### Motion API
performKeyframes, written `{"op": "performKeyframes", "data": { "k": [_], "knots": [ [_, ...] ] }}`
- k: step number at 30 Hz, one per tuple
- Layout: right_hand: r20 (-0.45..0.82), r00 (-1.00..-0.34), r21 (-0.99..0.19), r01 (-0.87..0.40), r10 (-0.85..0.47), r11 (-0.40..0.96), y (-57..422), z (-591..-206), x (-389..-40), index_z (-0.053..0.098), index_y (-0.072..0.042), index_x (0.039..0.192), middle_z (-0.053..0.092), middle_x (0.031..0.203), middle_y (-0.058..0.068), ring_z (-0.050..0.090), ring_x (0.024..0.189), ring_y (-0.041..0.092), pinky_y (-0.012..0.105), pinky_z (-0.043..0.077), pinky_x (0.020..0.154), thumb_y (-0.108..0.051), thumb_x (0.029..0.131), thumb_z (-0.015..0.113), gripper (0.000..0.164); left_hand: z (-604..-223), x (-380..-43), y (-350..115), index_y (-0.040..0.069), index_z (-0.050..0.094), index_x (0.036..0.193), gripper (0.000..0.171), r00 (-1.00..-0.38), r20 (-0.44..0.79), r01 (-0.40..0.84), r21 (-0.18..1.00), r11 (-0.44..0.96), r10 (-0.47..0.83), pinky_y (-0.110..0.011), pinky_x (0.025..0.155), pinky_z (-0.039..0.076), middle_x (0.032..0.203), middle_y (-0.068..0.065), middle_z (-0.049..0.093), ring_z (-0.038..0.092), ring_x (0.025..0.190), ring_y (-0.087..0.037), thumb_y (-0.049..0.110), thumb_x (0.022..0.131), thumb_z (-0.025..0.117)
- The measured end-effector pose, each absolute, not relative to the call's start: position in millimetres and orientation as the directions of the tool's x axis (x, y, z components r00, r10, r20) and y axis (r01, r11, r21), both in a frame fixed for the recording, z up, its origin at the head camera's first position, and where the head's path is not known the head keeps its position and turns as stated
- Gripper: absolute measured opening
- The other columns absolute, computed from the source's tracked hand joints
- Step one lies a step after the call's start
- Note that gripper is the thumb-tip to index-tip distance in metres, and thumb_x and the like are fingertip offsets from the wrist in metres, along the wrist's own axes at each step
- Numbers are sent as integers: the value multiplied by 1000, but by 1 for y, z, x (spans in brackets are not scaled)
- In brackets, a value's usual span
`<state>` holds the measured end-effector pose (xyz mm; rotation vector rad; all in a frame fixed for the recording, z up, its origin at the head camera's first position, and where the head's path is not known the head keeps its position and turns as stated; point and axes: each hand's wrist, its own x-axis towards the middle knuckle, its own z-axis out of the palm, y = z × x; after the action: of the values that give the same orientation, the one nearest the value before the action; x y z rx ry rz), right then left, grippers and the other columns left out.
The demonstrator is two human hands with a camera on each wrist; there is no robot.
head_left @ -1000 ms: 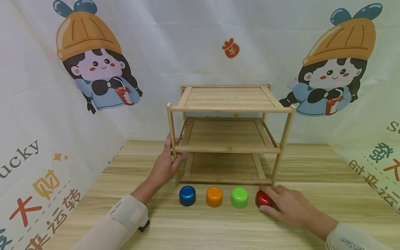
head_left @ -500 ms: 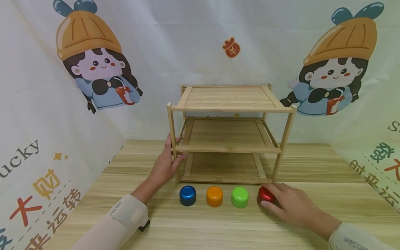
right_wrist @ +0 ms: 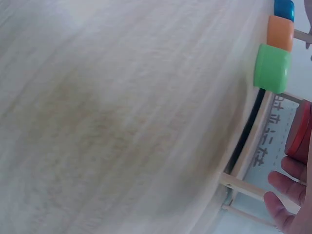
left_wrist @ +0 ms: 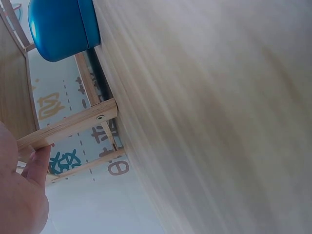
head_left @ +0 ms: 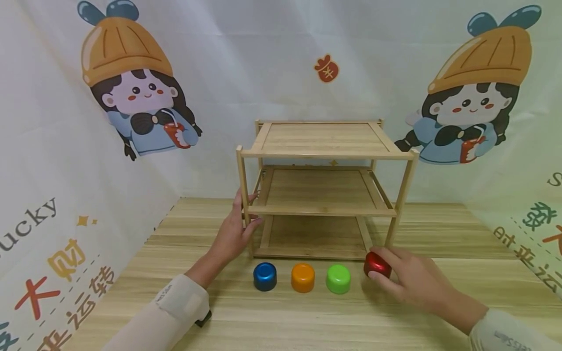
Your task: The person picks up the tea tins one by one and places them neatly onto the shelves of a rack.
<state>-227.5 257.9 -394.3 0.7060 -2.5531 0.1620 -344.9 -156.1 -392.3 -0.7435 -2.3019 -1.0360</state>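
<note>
A three-tier wooden shelf rack (head_left: 325,210) stands at the middle of the table. My left hand (head_left: 230,234) grips its front left post, thumb in front and fingers behind. My right hand (head_left: 419,280) pinches a small red round canister (head_left: 376,265) between thumb and fingers. The right wrist view shows this red canister (right_wrist: 298,131) held above the tabletop. Left of it, in a row before the rack, sit a green canister (head_left: 338,279), an orange canister (head_left: 303,278) and a blue canister (head_left: 265,276). A seam rings the blue canister (left_wrist: 61,27) in the left wrist view.
Wood-grain tabletop (head_left: 281,321) spreads around the rack. A white printed cloth (head_left: 281,58) with cartoon figures hangs behind and along both sides. Something small and black (head_left: 204,319) shows by the left cuff.
My right hand has raised the red canister off the table and moved it slightly right and toward the rack. My left hand stays on the post; the other canisters stay put.
</note>
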Motion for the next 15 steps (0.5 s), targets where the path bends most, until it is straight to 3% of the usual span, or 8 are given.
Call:
{"op": "performKeyframes", "data": {
  "k": [15],
  "knots": [
    [480,-764,-39,-509,-430,860,247,-359,-226,65,-17,129,69,96,-1,65,76,11,28,54,61,-45,93,71,45,-393,-345,-156,24,1,163,92,-718,642,659,503,560,269,-36,73,64,157,-7,45,72,104,-29,12,99,67]
  ]
}}
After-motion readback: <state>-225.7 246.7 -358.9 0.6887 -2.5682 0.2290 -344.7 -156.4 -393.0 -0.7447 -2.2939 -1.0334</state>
